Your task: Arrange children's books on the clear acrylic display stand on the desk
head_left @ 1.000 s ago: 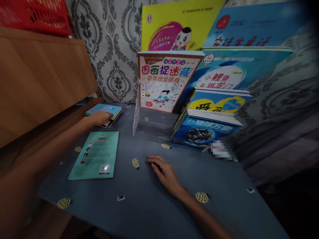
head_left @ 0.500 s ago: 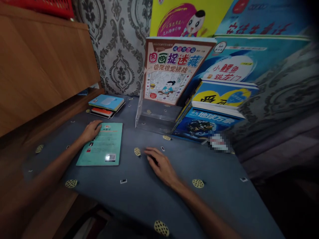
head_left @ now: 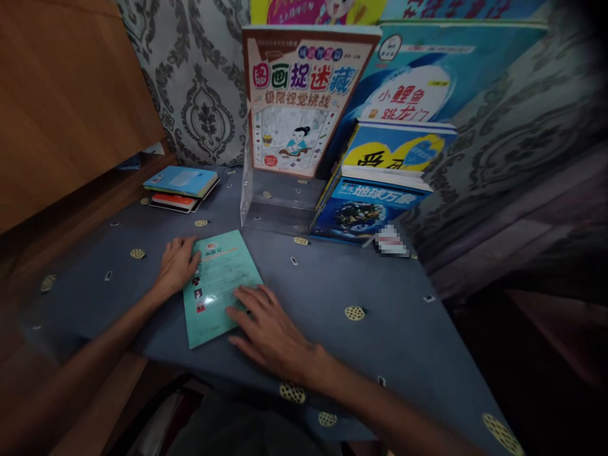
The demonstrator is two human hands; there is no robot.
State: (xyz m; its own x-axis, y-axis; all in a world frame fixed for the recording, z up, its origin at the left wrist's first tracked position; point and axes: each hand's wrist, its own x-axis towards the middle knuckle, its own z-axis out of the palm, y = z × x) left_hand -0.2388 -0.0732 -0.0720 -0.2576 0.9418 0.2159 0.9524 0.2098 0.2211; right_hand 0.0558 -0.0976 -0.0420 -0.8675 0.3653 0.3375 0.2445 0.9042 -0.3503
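Observation:
A thin green book (head_left: 218, 285) lies flat and slightly turned on the grey table cloth (head_left: 323, 342), with small portraits and text on its face. At its left edge my left hand (head_left: 179, 265) rests with fingertips on the cover, fingers bent and a little apart. Over the book's lower right part is my right hand (head_left: 266, 326), fingers spread across the cover and edge, gripping nothing.
A small pile of books (head_left: 180, 183) lies at the back left. Behind, a clear stand (head_left: 275, 215) bears several upright books, including a brown-bordered one (head_left: 294, 107) and a blue one (head_left: 365, 212). A wooden cabinet (head_left: 71, 95) stands left.
My right hand has moved left onto the green book. The book has turned and now lies at a slant, my left hand still at its left edge. The view has shifted.

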